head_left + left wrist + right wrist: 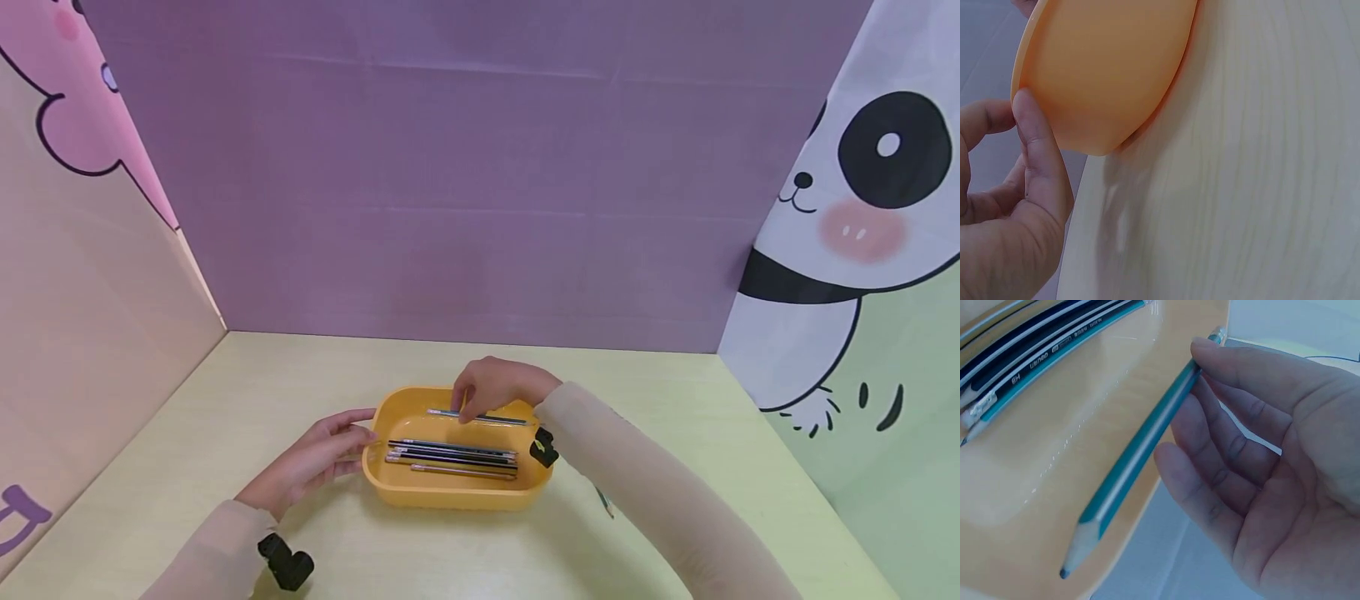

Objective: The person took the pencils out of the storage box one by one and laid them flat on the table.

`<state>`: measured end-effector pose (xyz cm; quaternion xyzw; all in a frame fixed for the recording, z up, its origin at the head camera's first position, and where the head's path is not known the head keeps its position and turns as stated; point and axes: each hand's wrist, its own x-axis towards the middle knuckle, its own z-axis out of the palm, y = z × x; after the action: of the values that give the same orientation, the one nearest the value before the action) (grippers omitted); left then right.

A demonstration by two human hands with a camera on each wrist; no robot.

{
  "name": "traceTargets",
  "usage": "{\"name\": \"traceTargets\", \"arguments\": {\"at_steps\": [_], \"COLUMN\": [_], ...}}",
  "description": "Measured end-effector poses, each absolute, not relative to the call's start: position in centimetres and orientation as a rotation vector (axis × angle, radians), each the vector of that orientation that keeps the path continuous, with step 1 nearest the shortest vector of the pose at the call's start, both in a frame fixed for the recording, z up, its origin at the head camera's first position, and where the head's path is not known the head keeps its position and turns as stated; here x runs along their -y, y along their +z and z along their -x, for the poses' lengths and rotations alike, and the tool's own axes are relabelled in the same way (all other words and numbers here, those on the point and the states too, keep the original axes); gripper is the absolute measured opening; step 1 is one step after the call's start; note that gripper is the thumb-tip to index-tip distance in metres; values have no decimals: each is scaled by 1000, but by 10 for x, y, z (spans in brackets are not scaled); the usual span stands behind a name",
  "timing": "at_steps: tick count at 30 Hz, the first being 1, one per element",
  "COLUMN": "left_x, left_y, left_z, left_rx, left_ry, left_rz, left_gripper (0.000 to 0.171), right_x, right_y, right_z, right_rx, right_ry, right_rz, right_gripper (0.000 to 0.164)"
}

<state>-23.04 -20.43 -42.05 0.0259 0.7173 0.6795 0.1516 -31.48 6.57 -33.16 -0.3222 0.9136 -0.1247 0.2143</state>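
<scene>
A yellow plastic basket (457, 498) with rounded corners stands on the table in the head view. At its left end my left hand (318, 458) pinches the rim between thumb and fingers; the left wrist view shows the thumb (1035, 134) against the wall. Over the basket's back side, my right hand (501, 385) holds a green pencil (1138, 453) between thumb and fingertips near its eraser end. The sharpened tip points away from the palm in the right wrist view. Several pencils (450, 454), dark, green and gold ones, lie side by side on the basket floor.
Another pencil (604, 503) lies on the pale wooden table (300, 367) to the right of the basket, partly hidden by my right sleeve (660, 500). A purple panel (480, 183) closes off the back, with printed panels at both sides.
</scene>
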Motion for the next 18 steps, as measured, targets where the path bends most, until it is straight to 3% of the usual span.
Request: {"name": "traceTargets", "arguments": {"at_steps": [18], "left_x": [207], "left_y": [-424], "left_z": [233], "left_rx": [-2019], "left_ry": [1977], "left_rz": [-118], "left_gripper": [65], "right_x": [-97], "right_y": [-321], "right_z": [322], "right_rx": [-2550], "right_ry": [-376], "right_rz": [909], "right_gripper": [9]}}
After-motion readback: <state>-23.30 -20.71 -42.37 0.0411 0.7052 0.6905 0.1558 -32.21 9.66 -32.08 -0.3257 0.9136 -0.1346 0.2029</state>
